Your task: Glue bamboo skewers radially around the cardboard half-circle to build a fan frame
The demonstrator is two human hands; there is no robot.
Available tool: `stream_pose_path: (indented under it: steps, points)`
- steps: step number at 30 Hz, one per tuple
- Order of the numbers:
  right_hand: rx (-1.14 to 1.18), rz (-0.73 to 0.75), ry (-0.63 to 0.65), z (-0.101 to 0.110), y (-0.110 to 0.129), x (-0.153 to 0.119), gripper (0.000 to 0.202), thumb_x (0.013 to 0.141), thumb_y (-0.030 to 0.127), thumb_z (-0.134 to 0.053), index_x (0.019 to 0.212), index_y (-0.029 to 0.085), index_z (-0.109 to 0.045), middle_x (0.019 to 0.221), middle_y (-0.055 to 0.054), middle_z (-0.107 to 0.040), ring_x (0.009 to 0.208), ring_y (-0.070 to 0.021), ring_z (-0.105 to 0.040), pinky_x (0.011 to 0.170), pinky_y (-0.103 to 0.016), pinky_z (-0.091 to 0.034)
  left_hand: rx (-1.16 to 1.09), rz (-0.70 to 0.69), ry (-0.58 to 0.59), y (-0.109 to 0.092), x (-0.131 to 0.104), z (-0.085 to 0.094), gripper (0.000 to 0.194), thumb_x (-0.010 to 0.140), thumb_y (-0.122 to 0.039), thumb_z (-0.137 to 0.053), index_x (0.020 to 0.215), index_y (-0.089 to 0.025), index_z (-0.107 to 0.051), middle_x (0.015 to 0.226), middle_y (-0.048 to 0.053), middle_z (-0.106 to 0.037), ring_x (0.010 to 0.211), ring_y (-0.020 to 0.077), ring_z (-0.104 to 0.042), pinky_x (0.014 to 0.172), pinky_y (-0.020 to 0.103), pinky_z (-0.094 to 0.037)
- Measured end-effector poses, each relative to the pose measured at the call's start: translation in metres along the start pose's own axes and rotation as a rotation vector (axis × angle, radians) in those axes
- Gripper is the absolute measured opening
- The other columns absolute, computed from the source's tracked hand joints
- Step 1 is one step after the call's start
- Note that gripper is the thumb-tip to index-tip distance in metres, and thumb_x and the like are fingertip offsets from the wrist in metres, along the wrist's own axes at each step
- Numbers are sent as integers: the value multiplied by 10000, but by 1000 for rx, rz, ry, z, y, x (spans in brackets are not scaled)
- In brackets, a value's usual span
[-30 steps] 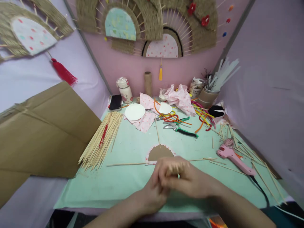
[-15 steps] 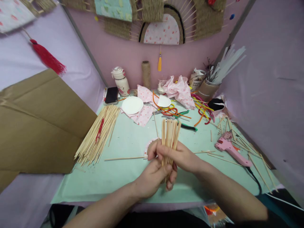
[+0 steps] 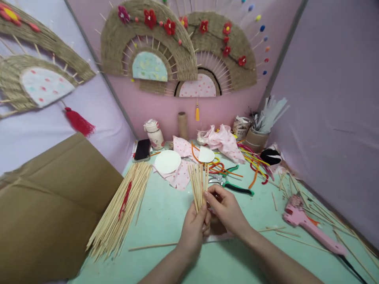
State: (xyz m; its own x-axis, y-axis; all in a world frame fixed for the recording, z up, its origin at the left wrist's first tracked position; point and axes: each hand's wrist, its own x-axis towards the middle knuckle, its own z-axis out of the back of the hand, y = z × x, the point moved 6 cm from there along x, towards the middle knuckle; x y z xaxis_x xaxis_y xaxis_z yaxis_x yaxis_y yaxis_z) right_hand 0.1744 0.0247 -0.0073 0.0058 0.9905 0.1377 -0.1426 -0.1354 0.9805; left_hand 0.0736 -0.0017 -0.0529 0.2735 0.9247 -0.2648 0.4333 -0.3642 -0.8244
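My left hand is wrapped round the lower part of a bundle of thin wooden sticks, held upright above the table. At the bundle's right side, my right hand pinches one or more of the sticks between thumb and fingers. Behind and below my hands lies a partly hidden brown piece with a pale spotted edge. One loose stick lies flat to the left of my left wrist.
A large pile of sticks lies at left beside a cardboard sheet. Green-handled pruning shears, a white disc and spotted cloth lie farther back. A pink glue gun sits at right among scattered sticks. Woven fans hang behind.
The view has tilted up, showing more of the hanging fans. My right hand has shifted from clasping the bundle to pinching at its right side; the bundle's tops have spread apart.
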Motion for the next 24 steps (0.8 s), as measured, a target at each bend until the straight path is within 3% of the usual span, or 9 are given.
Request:
stream_pose_path:
  steps: [5, 11, 18, 24]
  points:
    - [-9, -33, -3, -1, -3, -6, 290, 886, 421, -582, 717, 186, -559, 669, 15, -547, 634, -125, -503, 603, -240, -424, -26, -33, -27, 0, -8, 2, 470, 804, -604, -669, 787, -200, -429, 515, -115, -379, 395, 22, -198, 376, 158, -168]
    - [48, -108, -24, -1, -2, -9, 285, 854, 440, -610, 732, 193, -534, 697, 11, -554, 648, -131, -536, 604, -244, -452, -25, -43, -68, 4, -9, 5, 400, 853, -552, -637, 839, -206, -437, 547, -107, -419, 392, 24, -212, 375, 156, -182]
    - [372, -346, 74, -17, -11, -16, 335, 841, 514, -598, 890, 248, -401, 548, 111, -507, 327, -102, -467, 352, -217, -352, 13, 11, -26, 6, -14, -3, 491, 814, -613, -644, 1013, -195, -479, 568, -108, -421, 398, 24, -209, 376, 155, -158]
    - [246, -329, 15, -8, -10, -17, 401, 768, 571, -674, 852, 221, -499, 552, 55, -569, 361, -112, -495, 357, -236, -370, 59, 30, -16, 5, -19, -8, 536, 797, -636, -646, 1026, -182, -478, 540, -119, -399, 391, 26, -211, 373, 162, -169]
